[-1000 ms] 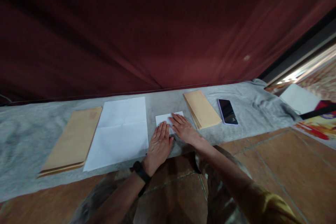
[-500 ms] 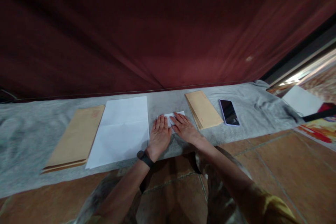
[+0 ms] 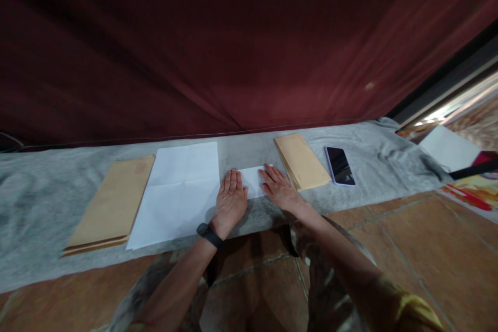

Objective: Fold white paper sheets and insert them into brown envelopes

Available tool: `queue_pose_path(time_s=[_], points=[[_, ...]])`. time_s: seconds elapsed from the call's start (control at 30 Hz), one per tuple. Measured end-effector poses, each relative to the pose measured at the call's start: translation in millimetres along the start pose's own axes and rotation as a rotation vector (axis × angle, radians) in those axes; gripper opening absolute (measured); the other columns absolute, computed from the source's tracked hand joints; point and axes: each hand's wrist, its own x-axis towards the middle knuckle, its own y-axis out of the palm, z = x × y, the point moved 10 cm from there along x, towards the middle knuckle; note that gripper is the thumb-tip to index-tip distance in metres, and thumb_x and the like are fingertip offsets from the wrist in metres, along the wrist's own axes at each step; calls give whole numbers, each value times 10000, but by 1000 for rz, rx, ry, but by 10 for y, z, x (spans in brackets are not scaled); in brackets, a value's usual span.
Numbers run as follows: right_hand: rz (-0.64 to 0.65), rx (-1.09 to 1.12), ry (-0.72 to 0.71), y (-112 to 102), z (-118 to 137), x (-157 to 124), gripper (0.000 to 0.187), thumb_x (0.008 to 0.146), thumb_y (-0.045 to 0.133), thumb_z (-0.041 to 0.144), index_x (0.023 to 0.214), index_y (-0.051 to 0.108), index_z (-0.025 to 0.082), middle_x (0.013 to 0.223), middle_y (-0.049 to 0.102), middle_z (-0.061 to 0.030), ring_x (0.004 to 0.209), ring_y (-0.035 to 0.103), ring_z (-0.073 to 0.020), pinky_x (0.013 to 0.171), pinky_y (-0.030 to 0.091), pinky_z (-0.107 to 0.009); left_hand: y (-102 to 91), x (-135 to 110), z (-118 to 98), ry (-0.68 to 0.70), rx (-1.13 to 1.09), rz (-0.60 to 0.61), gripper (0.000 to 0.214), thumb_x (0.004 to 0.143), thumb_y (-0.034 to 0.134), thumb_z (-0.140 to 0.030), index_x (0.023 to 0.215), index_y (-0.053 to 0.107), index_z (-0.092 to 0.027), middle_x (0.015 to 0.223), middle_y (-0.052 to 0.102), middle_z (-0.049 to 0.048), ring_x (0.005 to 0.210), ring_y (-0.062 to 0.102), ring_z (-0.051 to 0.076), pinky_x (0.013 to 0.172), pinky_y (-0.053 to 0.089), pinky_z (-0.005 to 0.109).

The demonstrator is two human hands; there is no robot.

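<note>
A small folded white sheet of paper [image 3: 252, 181] lies on the grey cloth in front of me. My left hand [image 3: 231, 199] rests flat over its left end, fingers stretched out and pointing away from me. Over the right end lies my right hand [image 3: 280, 189], its fingers flat and slightly spread. The paper's middle shows between the two hands, while both ends are covered. Left of my left hand are large white sheets [image 3: 182, 192] with a crease across them. A stack of small brown envelopes [image 3: 303, 161] sits just beyond my right hand.
Large brown envelopes [image 3: 111, 199] lie stacked at the left. A phone [image 3: 340, 166] with a purple edge is right of the small envelopes. The grey cloth [image 3: 389, 161] ends at the tiled floor [image 3: 420, 249]; a dark red curtain [image 3: 241, 52] hangs behind.
My hands have slid apart along the folded paper, the left one leftward and the right one slightly rightward. More of the paper's middle now shows.
</note>
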Motion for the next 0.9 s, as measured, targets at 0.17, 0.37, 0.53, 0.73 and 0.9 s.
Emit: queue_pose_path(time_s=[0.17, 0.37, 0.53, 0.73, 0.9], points=[[-30, 10, 5, -15, -34, -14, 533, 1027, 441, 326, 1533, 419, 158, 1636, 295, -157, 1506, 317, -295, 1224, 283, -507, -9, -19, 20, 8, -8, -32, 576, 1000, 335, -272, 1496, 409, 12, 1571, 401, 236, 1489, 349, 314, 1188, 355, 481], [-34, 22, 14, -52, -29, -22, 523, 1018, 468, 313, 1515, 444, 153, 1625, 329, -156, 1499, 329, -301, 1215, 300, -508, -113, -49, -69, 64, -22, -59, 542, 999, 338, -243, 1451, 456, 31, 1558, 413, 252, 1481, 362, 320, 1195, 347, 491], [-52, 81, 11, -188, -18, 14, 465, 1020, 449, 255, 1455, 522, 106, 1570, 432, -161, 1476, 372, -278, 1216, 320, -463, -207, -293, -509, 277, -55, -73, 467, 1009, 360, -223, 1389, 549, -30, 1512, 503, 202, 1459, 411, 274, 1211, 331, 445], [-83, 270, -166, -334, 226, 75, 399, 1040, 428, 294, 1380, 613, 195, 1475, 569, -71, 1419, 460, -203, 1216, 353, -444, -211, -607, -676, 278, -62, -63, 461, 1010, 396, -291, 1369, 578, -67, 1455, 569, 192, 1412, 476, 286, 1170, 380, 456], [26, 338, -396, -292, 681, 17, 376, 1058, 428, 342, 1311, 671, 204, 1427, 615, -57, 1398, 488, -168, 1227, 344, -401, -215, -697, -653, 255, -5, -19, 424, 993, 436, -283, 1283, 636, -49, 1322, 660, 215, 1306, 574, 316, 1131, 416, 479]])
